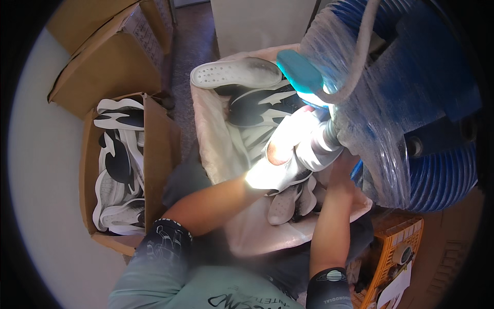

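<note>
A white shoe sole [311, 157] is held up against the round metal working head [325, 137] of a blue machine, under a bright light. My left hand [274, 166] is closed on the sole, its fingers washed out by glare. My right hand [343, 164] closes on the sole's other side, with its fingers mostly hidden by the sole and the machine. Below and behind my hands, a large bin lined with pale cloth [247, 234] holds more soles, among them a white one with holes [234, 73] and a black-and-white one [260, 106].
A turquoise lamp [300, 71] on a bendable arm [355, 72] hangs just above my hands. Clear plastic wraps the blue machine [427, 87] at the right. A cardboard box of soles [162, 139] stands at the left, with larger cartons [110, 62] behind. An orange crate [393, 252] sits lower right.
</note>
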`<state>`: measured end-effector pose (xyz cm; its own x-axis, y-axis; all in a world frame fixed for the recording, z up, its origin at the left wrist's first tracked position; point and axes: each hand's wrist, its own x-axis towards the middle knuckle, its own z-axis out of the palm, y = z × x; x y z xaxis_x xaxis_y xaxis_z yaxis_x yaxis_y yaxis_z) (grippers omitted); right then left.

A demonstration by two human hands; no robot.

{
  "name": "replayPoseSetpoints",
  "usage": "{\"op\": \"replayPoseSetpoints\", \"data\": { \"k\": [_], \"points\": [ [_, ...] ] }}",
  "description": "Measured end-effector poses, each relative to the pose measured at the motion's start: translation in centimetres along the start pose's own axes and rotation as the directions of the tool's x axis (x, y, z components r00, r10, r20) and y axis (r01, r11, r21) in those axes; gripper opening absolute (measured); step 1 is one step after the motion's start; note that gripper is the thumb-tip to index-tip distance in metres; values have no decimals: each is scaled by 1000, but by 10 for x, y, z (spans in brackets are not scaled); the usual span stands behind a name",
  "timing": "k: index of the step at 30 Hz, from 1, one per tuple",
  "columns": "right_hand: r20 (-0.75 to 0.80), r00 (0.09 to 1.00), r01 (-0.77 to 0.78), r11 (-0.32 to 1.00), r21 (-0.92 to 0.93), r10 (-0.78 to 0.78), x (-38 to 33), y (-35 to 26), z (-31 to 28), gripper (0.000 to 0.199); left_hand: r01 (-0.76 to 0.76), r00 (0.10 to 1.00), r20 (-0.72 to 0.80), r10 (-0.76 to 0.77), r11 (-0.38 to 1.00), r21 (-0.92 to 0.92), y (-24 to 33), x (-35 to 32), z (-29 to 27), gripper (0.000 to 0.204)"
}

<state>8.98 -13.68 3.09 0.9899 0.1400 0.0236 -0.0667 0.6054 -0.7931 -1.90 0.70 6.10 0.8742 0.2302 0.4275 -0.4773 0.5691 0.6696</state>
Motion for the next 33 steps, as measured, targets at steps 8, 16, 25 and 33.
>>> {"op": "replayPoseSetpoints", "data": {
  "k": [8, 16, 25, 33],
  "points": [
    [-250, 968, 12, 984, 175, 32, -27, -30, -35, 42, 46, 996, -76, -36, 990, 137, 9, -12, 8, 37],
    [-379, 909, 113, 978, -176, -173, -129, -62, -121, 51, 288, 934, -16, -357, 777, -560, -10, -10, 0, 42],
    [-111, 969, -237, 955, -178, 220, -273, -63, -63, 85, 356, 871, 261, -416, 167, -919, -28, -29, 3, 49],
    [20, 973, -224, 964, -145, 229, -234, -68, -21, 84, 293, 881, 117, -458, 333, -896, -18, -27, 8, 50]
  ]
}}
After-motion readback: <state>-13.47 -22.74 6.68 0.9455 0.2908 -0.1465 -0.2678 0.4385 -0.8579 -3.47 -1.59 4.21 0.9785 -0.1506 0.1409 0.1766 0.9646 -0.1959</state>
